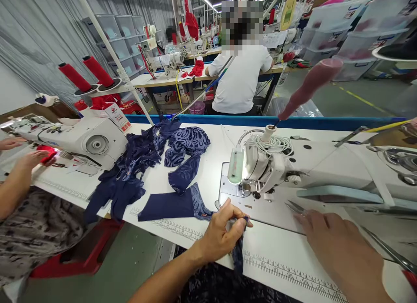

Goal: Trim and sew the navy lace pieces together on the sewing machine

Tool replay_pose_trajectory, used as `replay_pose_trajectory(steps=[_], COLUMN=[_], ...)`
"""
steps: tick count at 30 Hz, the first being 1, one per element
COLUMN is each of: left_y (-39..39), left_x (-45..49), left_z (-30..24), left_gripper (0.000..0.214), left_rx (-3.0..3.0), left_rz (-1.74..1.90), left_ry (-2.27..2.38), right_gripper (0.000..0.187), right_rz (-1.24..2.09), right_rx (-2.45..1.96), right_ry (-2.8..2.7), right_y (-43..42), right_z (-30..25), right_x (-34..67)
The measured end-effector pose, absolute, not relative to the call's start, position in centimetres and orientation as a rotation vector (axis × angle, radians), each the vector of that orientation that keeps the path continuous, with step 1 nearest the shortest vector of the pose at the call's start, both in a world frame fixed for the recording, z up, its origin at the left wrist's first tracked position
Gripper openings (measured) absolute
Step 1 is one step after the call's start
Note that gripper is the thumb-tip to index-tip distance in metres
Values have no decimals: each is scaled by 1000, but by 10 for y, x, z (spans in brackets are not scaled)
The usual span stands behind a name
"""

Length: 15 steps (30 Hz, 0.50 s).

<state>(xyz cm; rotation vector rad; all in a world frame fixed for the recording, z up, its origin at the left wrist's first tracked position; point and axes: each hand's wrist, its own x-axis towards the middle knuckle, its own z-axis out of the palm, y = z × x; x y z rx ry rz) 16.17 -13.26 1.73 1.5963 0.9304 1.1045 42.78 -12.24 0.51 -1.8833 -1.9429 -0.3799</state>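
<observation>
The left grip [223,233] clamps one navy strip [239,253] at the front of the desk [215,148], its lower end blurring into dark clothing [202,281], while the right grip [342,246] hides the rear of one pointed metal tool [296,207], whether clasped or merely covered cannot be told.

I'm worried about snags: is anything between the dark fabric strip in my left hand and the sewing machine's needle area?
Apart from the fingertips of your left hand, nothing visible stands between the fabric strip and the needle area. The flat navy piece lies off to the left.
</observation>
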Motion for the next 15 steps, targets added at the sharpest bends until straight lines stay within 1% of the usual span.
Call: replay_pose_trajectory(steps=[1,2,3,5,7,8,9,11,15], left_y=[-131,-129,-128,-127,-127,-126,-126,-126,-125], left_x=[161,161,162,163,166,167,168,168,165], left_z=[17,17,18,20,24,25,27,28,26], left_gripper=[8,9,8,5,1,3,6,13,26], left_rx=[1614,1629,1640,1654,1648,1633,1606,1505,1256], left_rz=[1104,1110,1117,1137,1158,1165,1171,1179,1189], left_ry=[961,996,1033,1085,1093,1089,1083,1072,1061], right_gripper=[43,43,43,40,36,37,38,38,40], right_rz=[-458,-451,-358,110,795,1084,1302,1512,1587], right_rx=[-1893,-1877,-1840,-1710,-1564,-1476,-1391,-1304,-1312], right_ry=[-1964,-1957,-1951,-1931,-1857,-1778,-1692,-1540,-1327], right_y=[-124,-127,-132,-146,-161,-166,-170,-172,-170], right_z=[6,6,6,7,8,10,12,17,26], right_x=[426,422,415,395,368,354,341,323,313])
